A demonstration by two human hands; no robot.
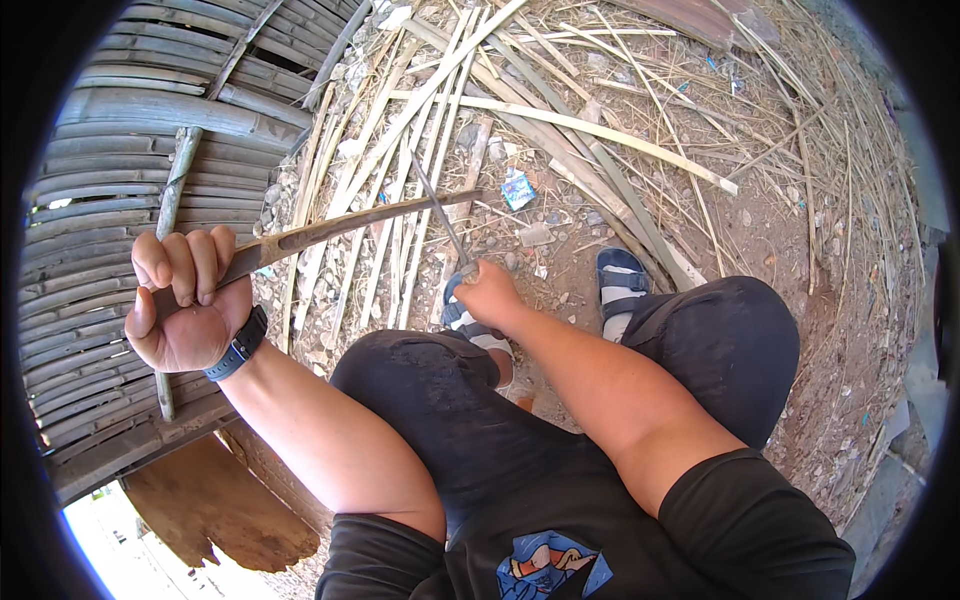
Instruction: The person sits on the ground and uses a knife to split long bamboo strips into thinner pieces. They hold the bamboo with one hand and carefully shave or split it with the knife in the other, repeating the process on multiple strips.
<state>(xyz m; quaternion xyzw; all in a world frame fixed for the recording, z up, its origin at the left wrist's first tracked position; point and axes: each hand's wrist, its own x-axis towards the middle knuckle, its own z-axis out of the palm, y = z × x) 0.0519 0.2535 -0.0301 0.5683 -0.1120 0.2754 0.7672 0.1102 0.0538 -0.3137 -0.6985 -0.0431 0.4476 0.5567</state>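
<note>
My left hand (190, 300), with a dark watch on the wrist, is raised at the left. Its fingers curl round one end of a brown bamboo strip (345, 224) that reaches rightward and tapers to its far tip. My right hand (487, 297) is closed in a fist low in the middle, above my left foot. From it rises a thin grey blade, which looks like a knife (425, 180); its handle is hidden in the fist. The blade crosses the strip near the strip's far end. I cannot tell whether the two touch.
Split bamboo pieces (640, 150) and thin shavings cover the stony ground ahead. A blue wrapper (517, 190) lies among them. At the left stands a bamboo-slat wall (110, 200); below it is a ragged brown sheet (215, 500). My sandalled feet (622, 285) are on the ground.
</note>
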